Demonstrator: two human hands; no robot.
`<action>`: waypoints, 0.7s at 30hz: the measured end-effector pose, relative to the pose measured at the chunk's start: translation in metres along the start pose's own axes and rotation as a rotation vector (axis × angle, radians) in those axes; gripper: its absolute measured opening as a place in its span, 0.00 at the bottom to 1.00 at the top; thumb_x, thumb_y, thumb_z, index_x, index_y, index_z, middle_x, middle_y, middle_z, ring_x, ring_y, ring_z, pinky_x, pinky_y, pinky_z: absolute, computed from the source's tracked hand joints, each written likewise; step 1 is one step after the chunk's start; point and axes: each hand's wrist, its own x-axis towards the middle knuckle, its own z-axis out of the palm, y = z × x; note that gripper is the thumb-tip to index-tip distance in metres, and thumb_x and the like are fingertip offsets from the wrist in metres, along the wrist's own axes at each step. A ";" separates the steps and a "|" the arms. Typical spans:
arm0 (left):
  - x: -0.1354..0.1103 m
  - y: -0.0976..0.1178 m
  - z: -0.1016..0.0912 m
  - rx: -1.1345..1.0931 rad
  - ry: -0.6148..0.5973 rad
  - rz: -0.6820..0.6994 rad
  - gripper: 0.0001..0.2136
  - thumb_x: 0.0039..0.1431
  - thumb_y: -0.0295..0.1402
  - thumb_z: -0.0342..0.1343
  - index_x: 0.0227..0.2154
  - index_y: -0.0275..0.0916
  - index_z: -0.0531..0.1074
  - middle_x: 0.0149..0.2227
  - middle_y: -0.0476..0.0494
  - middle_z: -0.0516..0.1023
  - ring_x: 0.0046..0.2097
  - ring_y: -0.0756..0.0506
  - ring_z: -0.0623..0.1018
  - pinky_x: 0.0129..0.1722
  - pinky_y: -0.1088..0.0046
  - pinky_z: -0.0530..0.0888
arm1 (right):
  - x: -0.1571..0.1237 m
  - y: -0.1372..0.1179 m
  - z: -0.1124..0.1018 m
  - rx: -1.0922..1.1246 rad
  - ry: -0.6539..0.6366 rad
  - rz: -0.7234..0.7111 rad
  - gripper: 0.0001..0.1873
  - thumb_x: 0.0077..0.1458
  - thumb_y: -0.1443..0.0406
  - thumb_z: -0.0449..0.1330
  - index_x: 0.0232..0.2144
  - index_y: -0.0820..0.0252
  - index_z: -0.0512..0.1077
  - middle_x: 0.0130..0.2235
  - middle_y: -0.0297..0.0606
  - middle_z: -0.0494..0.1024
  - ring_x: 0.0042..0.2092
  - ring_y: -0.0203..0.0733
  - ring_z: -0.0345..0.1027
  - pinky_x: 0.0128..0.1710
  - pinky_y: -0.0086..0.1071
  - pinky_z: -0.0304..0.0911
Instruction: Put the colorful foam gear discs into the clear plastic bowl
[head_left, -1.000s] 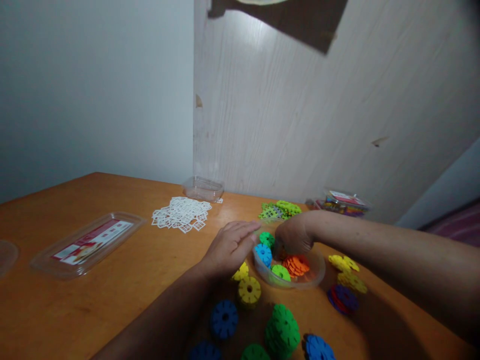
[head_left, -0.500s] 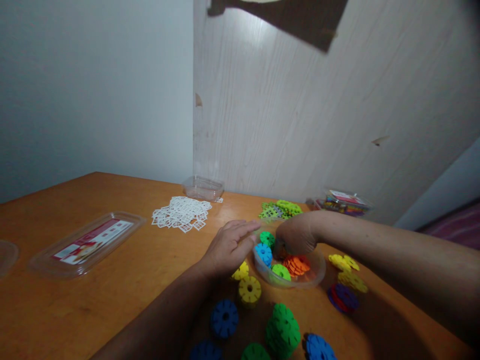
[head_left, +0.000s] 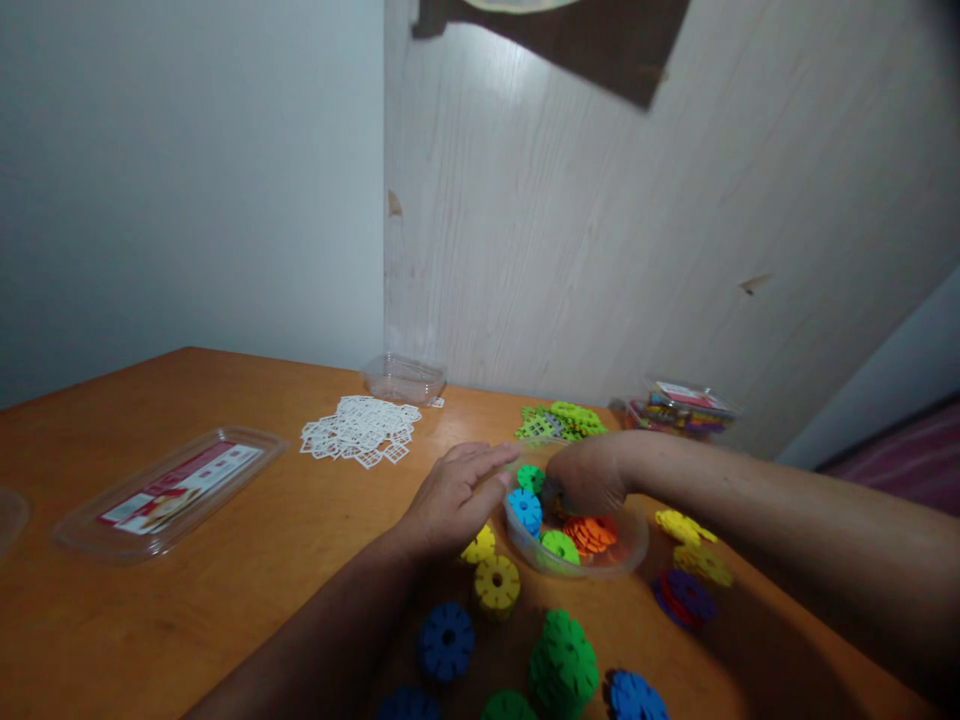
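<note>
My left hand (head_left: 466, 492) rests with fingers stretched out at the left rim of a transparent plastic tub (head_left: 637, 550). My right hand (head_left: 592, 475) reaches down into the tub, its fingers curled and pressed together; the fingertips and whatever they grip are too dark to make out. Inside the tub lie light-blue notched discs (head_left: 524, 511), a green disc (head_left: 530, 479), lime discs (head_left: 559, 546) and a spread of orange discs (head_left: 591, 535). In front of the tub stand a yellow stack (head_left: 496, 585), a dark-blue stack (head_left: 447, 640) and a leaning green stack (head_left: 564, 660).
White lattice pieces (head_left: 364, 430) lie heaped beyond my left hand, before a transparent box (head_left: 405, 378). A labelled lid (head_left: 172, 495) is at left. Green pieces (head_left: 566, 420) and a filled box (head_left: 686, 408) stand behind; yellow (head_left: 682, 525) and purple discs (head_left: 688, 595) lie at right.
The whole view has shifted slightly. My right hand stays inside the tub with its fingers a little lower; my left hand keeps its place at the rim.
</note>
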 end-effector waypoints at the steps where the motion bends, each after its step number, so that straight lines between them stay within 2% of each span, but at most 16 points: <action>1: 0.000 0.000 0.000 0.000 0.000 -0.001 0.18 0.67 0.36 0.51 0.58 0.47 0.73 0.56 0.44 0.78 0.60 0.41 0.72 0.60 0.57 0.69 | -0.001 -0.001 0.000 0.001 0.007 0.008 0.15 0.53 0.69 0.60 0.41 0.62 0.82 0.39 0.46 0.83 0.38 0.50 0.74 0.37 0.38 0.63; 5: 0.000 -0.001 0.000 -0.001 -0.001 -0.008 0.18 0.67 0.36 0.51 0.57 0.47 0.74 0.56 0.44 0.78 0.59 0.42 0.73 0.60 0.57 0.69 | -0.004 -0.001 0.000 0.012 0.017 0.012 0.19 0.54 0.68 0.59 0.47 0.61 0.81 0.41 0.47 0.83 0.38 0.49 0.74 0.36 0.37 0.62; 10: 0.000 -0.001 0.000 -0.005 0.001 -0.001 0.18 0.67 0.36 0.51 0.57 0.46 0.74 0.56 0.44 0.78 0.59 0.42 0.73 0.61 0.58 0.69 | -0.007 0.004 0.000 0.047 0.011 -0.024 0.25 0.55 0.70 0.57 0.54 0.56 0.78 0.43 0.43 0.84 0.38 0.47 0.74 0.36 0.35 0.62; 18: -0.001 -0.001 0.001 -0.012 0.005 -0.022 0.18 0.67 0.36 0.51 0.57 0.47 0.74 0.56 0.44 0.78 0.59 0.41 0.72 0.61 0.57 0.69 | -0.006 0.004 0.004 0.062 -0.012 -0.017 0.28 0.53 0.73 0.57 0.55 0.52 0.78 0.45 0.40 0.84 0.39 0.47 0.75 0.36 0.35 0.62; 21: -0.001 -0.002 0.001 -0.013 -0.002 -0.023 0.18 0.66 0.36 0.51 0.57 0.47 0.74 0.56 0.44 0.77 0.59 0.41 0.72 0.61 0.57 0.68 | -0.006 0.003 0.006 0.061 -0.023 -0.029 0.29 0.51 0.74 0.58 0.54 0.54 0.78 0.46 0.40 0.84 0.40 0.47 0.75 0.37 0.35 0.63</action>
